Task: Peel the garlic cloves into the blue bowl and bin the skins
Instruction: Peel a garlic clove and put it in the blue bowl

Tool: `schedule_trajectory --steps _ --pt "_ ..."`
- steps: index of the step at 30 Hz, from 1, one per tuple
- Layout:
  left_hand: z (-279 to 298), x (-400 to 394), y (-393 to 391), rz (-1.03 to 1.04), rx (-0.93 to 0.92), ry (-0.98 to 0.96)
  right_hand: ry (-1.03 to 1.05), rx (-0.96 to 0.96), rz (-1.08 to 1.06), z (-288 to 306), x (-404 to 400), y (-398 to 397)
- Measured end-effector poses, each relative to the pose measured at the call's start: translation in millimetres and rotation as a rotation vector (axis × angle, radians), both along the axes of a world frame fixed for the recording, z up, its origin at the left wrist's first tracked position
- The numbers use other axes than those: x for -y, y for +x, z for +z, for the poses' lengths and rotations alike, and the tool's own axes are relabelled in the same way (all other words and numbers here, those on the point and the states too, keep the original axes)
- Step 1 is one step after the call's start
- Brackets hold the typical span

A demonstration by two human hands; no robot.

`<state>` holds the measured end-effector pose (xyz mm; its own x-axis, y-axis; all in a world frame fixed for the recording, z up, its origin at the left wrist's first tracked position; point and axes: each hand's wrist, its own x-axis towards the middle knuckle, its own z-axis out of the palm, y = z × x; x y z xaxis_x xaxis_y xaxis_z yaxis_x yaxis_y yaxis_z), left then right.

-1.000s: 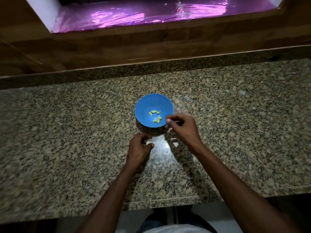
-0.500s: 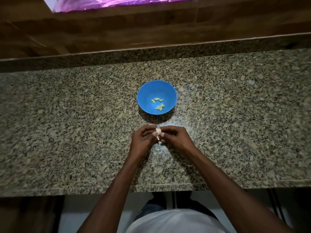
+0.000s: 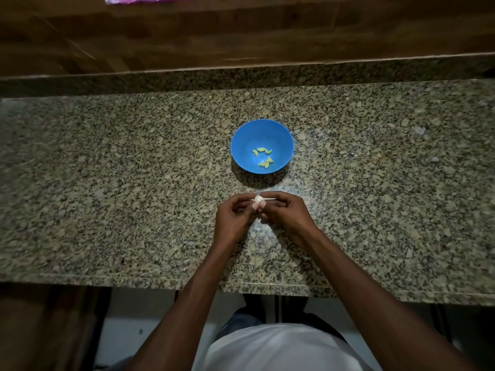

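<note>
Both hands, left hand [image 3: 232, 218] and right hand [image 3: 286, 212], pinch one garlic clove [image 3: 258, 200] just near-side of the blue bowl [image 3: 242, 137]. Clove looks light, firm, skin papery; best gripped at the ends.

Both forearms extended forward from the lower edge of the view and converged toward the middle. The left hand [image 3: 233, 216] and the right hand [image 3: 286, 213] met fingertip to fingertip, knuckles turned outward and wrists held slightly apart. The fingers of each hand were curled, and thumb and forefingers of both pinched a single garlic clove [image 3: 258, 200] between them. The backs of both hands faced upward toward the camera.
</note>
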<state>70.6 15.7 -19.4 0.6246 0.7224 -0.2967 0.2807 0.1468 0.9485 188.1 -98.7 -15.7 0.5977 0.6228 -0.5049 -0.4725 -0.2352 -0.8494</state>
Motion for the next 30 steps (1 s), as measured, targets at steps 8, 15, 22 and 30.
schedule_trajectory --steps 8,15,22,30 --pt "3.5 9.5 -2.9 0.028 -0.080 0.128 0.029 0.041 0.008 -2.5 2.5 -7.7" --pt "4.7 20.5 -0.5 0.051 -0.143 0.313 0.000 -0.016 -0.039 0.2 1.3 -10.1" --pt "9.4 22.3 -2.8 -0.019 -0.226 0.562 0.014 -0.195 -0.105 -5.3 -4.0 -18.4" --pt "10.9 5.6 -8.5 0.171 -0.135 0.058 -0.039 0.014 -0.022 -8.1 -9.0 -4.7"
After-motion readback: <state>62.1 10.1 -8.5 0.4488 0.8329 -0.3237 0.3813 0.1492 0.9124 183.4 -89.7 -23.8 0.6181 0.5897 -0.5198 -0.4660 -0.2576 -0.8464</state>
